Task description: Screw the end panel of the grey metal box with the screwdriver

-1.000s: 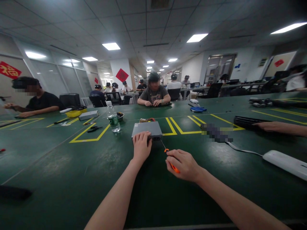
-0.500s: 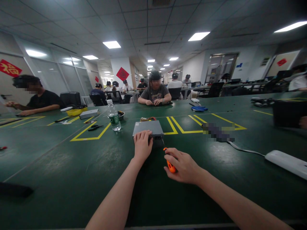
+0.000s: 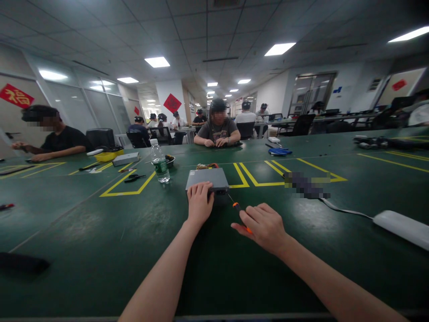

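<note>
A grey metal computer power supply (image 3: 209, 176) lies on the green table in front of me, its bundled wires at the back edge. My left hand (image 3: 200, 201) grips its near left corner, fingers over the top and thumb at the front face. In my right hand (image 3: 263, 226) is an orange and black screwdriver (image 3: 237, 207), the fingers wrapped round its handle. The thin shaft points up and left, its tip at the power supply's near right corner. Whether the tip sits in a screw is too small to tell.
A water bottle (image 3: 160, 162) stands left of the power supply, beside a small bowl (image 3: 170, 161). Rightward lie a blurred-out dark object (image 3: 306, 184) and a white power strip (image 3: 400, 227). Blue gloves (image 3: 280, 151) lie farther back. A co-worker (image 3: 217, 127) sits opposite, another (image 3: 55, 136) at left.
My right hand has shifted slightly right and turned over the screwdriver, its fingers now wrapped more closely round the handle. My left hand and the power supply stay in place.
</note>
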Action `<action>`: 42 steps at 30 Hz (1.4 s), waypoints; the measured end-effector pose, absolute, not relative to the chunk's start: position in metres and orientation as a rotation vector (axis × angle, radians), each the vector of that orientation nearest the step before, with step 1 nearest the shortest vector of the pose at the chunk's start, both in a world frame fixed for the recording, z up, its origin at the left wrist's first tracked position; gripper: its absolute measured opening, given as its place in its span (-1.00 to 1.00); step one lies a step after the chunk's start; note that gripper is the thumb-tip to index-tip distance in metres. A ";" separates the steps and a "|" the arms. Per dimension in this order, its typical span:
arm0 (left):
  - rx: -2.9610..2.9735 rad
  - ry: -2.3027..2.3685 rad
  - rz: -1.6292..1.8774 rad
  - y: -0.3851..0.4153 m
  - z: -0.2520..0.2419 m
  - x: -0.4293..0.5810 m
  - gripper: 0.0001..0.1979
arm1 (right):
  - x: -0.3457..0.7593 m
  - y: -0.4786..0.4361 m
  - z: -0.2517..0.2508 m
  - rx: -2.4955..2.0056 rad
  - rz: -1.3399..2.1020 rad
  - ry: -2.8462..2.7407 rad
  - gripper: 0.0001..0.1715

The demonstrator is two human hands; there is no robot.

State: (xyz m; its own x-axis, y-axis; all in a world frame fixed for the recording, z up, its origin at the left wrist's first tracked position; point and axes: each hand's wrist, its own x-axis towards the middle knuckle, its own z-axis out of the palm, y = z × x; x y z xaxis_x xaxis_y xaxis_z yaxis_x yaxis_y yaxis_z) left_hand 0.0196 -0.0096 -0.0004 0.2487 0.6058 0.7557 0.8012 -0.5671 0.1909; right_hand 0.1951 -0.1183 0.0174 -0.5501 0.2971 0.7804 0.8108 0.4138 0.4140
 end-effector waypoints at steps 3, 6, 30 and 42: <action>-2.284 -1.318 -1.215 -0.009 -0.001 0.020 -0.75 | 0.192 -0.121 0.013 -0.961 -0.996 -2.109 -0.73; -2.282 -1.322 -1.212 -0.009 -0.001 0.020 -0.75 | 0.189 -0.121 0.008 -0.923 -0.908 -2.142 -0.75; -2.273 -1.307 -1.220 -0.008 -0.003 0.019 -0.75 | 0.195 -0.122 0.000 -0.712 -0.709 -2.203 -0.77; -2.268 -1.294 -1.232 -0.007 -0.003 0.020 -0.75 | 0.200 -0.128 -0.001 -0.767 -0.674 -2.289 -0.69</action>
State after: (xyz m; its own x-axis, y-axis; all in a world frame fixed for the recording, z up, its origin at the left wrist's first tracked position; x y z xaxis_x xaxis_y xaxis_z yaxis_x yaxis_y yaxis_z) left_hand 0.0195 -0.0070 -0.0031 0.2469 0.5854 0.7723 0.8001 -0.5727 0.1784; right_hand 0.2005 -0.1277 -0.0013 -0.6359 0.3450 0.6904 0.6640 0.7005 0.2615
